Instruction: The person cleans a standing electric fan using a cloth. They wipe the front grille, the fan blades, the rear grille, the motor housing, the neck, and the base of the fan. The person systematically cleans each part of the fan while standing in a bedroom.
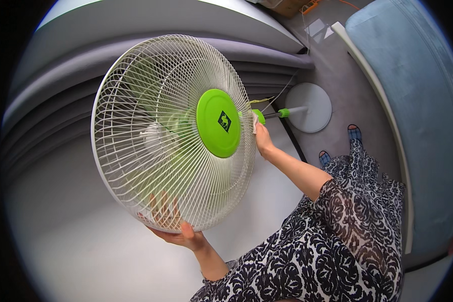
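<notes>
A pedestal fan with a white wire grille fills the middle of the view. Its round green centre badge bears a dark emblem, and pale green blades show blurrily through the wires. My left hand grips the grille's lower rim, thumb in front and fingers behind the wires. At the grille's right side, my right hand holds a whitish cloth or tissue against the rim; some fingers are hidden. Behind it, the pole with a green collar runs to the round white base on the floor.
Grey curtains hang behind the fan, beside a pale wall. A blue-grey upholstered piece of furniture with a white edge stands at right. A thin white cord runs near the base. An orange object lies at the top.
</notes>
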A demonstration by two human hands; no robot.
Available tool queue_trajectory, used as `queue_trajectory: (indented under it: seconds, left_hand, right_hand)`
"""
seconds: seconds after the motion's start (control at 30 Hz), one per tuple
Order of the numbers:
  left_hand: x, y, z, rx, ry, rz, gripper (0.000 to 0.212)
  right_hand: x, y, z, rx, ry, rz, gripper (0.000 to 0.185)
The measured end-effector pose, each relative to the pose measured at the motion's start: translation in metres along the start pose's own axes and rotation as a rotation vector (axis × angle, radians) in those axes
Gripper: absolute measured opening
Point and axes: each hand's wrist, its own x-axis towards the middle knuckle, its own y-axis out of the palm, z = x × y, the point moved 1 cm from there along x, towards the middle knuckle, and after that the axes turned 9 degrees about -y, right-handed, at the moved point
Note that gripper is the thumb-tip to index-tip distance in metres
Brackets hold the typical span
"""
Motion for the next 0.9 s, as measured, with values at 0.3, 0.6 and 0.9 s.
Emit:
queue_trajectory:
  seconds: [0.3, 0.6, 0.9]
  left_hand:
    - [-0.011, -0.005, -0.004, 0.154, 0.003, -0.015, 0.106]
    - [-0.022, -0.001, -0.010, 0.117, -0.028, -0.068, 0.106]
    - [-0.002, 0.015, 0.004, -0.001, -0.003, -0.056, 0.091]
  right_hand:
    - [-0.081, 0.066, 0.102, -0.357, -0.920, -0.031, 0.057]
    - [-0.020, 0.027, 0.051, 0.397, -0.052, -0.103, 0.048]
    - [-0.031, 0.021, 0.032, 0.678, 0.177, -0.082, 0.044]
